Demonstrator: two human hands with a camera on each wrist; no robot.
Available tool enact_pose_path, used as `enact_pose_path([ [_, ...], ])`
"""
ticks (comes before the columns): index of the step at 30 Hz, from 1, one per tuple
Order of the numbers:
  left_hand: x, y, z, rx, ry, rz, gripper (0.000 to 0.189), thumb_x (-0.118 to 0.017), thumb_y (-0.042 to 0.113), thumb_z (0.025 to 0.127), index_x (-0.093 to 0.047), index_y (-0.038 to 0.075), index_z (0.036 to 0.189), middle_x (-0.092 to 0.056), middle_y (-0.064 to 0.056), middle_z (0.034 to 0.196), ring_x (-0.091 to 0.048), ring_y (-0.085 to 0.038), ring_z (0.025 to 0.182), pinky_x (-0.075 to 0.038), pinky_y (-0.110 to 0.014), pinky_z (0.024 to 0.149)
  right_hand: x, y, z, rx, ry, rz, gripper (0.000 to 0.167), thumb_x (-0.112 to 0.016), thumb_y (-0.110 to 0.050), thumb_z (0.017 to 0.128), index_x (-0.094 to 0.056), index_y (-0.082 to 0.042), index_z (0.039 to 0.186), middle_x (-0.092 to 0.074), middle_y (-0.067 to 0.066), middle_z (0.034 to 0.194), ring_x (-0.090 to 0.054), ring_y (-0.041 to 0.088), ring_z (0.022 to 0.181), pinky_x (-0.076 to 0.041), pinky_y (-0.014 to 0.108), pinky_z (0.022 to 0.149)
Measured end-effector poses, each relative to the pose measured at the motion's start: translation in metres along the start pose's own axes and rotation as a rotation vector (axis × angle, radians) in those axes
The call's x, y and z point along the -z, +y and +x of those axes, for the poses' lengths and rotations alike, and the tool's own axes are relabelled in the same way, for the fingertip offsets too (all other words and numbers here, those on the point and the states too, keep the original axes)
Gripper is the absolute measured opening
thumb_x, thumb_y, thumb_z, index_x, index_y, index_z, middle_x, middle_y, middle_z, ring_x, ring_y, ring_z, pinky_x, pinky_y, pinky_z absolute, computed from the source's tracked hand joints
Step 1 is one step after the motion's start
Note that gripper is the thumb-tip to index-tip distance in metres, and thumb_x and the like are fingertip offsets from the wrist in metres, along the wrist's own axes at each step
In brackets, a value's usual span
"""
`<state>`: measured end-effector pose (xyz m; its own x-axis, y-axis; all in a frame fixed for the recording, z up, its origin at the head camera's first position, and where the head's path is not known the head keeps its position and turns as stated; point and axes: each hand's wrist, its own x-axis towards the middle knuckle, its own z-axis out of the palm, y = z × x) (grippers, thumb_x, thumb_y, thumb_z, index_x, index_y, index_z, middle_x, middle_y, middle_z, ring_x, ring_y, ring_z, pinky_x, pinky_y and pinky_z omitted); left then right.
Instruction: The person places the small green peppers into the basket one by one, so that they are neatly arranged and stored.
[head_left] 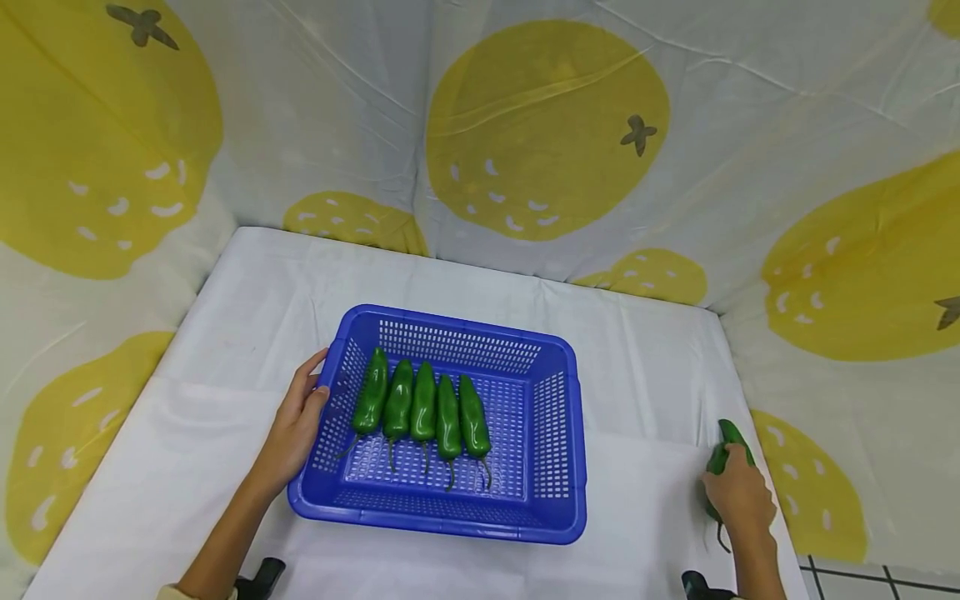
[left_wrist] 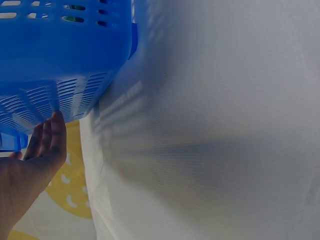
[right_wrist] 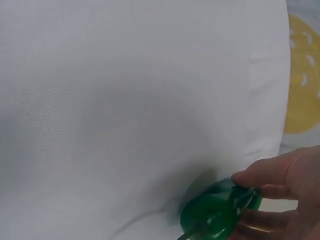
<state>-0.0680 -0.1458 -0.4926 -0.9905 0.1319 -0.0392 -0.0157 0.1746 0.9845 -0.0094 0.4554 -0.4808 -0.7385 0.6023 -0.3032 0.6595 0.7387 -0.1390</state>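
Note:
A blue plastic basket [head_left: 558,517] with slotted walls stands on the white cloth. Five is avoided here: several green chili peppers [head_left: 423,404] lie side by side in its left half, stems toward the near wall. My left hand [head_left: 294,429] grips the basket's left rim, thumb on the outer edge; in the left wrist view its fingers [left_wrist: 59,132] reach up under the rim against the slotted wall. Far to the right, my right hand [head_left: 738,496] holds green chili pepper [right_wrist: 210,215] close over the cloth, its stem hanging toward me. I cannot tell whether a second pepper is in that grip.
White cloth [head_left: 637,492] covers the table between the basket and my right hand. The table's right edge [head_left: 780,508] runs close beside that hand. Curtains with yellow fruit prints [head_left: 547,125] enclose the back and sides. Floor tiles [head_left: 915,583] show at the lower right.

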Motion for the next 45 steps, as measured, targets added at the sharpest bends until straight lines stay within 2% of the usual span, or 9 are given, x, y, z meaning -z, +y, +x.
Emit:
enact_pose_path([
  [13,0.000,-0.001,0.000,-0.001,-0.005,-0.004,0.051,-0.030,0.021,0.110,-0.018,0.026,0.159,-0.050,-0.021,0.136,-0.056,-0.037,0.114,-0.053,-0.034,0.081,0.005,0.000,-0.001,-0.015,0.001,0.043,0.065,-0.060,-0.012,0.090,-0.029,0.003,0.145,-0.042,0.044,0.124,-0.050,0.058,0.102,-0.043,0.063,0.076],
  [23,0.000,-0.001,0.000,0.001,-0.001,-0.007,0.051,-0.030,0.020,0.110,-0.019,0.028,0.159,-0.051,-0.021,0.134,-0.057,-0.037,0.113,-0.053,-0.033,0.081,0.013,-0.004,-0.003,0.041,0.026,0.057,0.064,-0.059,-0.010,0.090,-0.029,0.007,0.144,-0.043,0.045,0.125,-0.050,0.057,0.102,-0.045,0.062,0.075],
  [31,0.001,-0.001,0.000,-0.009,0.000,-0.002,0.051,-0.030,0.020,0.110,-0.019,0.027,0.159,-0.051,-0.021,0.133,-0.057,-0.037,0.112,-0.053,-0.033,0.080,0.015,-0.010,-0.008,0.057,0.020,0.106,0.065,-0.059,-0.014,0.091,-0.029,0.006,0.145,-0.042,0.045,0.128,-0.049,0.060,0.106,-0.045,0.064,0.077],
  [35,0.001,-0.001,0.001,-0.008,-0.001,0.002,0.051,-0.031,0.020,0.109,-0.019,0.028,0.159,-0.052,-0.020,0.132,-0.058,-0.036,0.111,-0.053,-0.034,0.080,0.016,-0.017,-0.010,0.101,0.004,0.149,0.064,-0.059,-0.014,0.092,-0.030,0.006,0.146,-0.047,0.043,0.125,-0.053,0.059,0.104,-0.049,0.062,0.072],
  [39,0.001,-0.001,0.001,-0.006,-0.002,-0.003,0.051,-0.030,0.020,0.109,-0.019,0.029,0.159,-0.051,-0.020,0.133,-0.058,-0.037,0.112,-0.053,-0.034,0.080,0.019,-0.027,-0.013,0.165,-0.011,0.179,0.062,-0.059,-0.014,0.093,-0.032,0.006,0.145,-0.053,0.041,0.120,-0.060,0.054,0.095,-0.052,0.054,0.065],
  [45,0.001,-0.001,0.001,-0.007,-0.002,-0.013,0.051,-0.030,0.019,0.109,-0.019,0.027,0.159,-0.051,-0.021,0.132,-0.057,-0.037,0.111,-0.054,-0.034,0.079,0.027,-0.043,-0.018,0.258,-0.054,0.242,0.063,-0.058,-0.014,0.094,-0.030,0.007,0.147,-0.053,0.041,0.120,-0.066,0.048,0.089,-0.056,0.047,0.063],
])
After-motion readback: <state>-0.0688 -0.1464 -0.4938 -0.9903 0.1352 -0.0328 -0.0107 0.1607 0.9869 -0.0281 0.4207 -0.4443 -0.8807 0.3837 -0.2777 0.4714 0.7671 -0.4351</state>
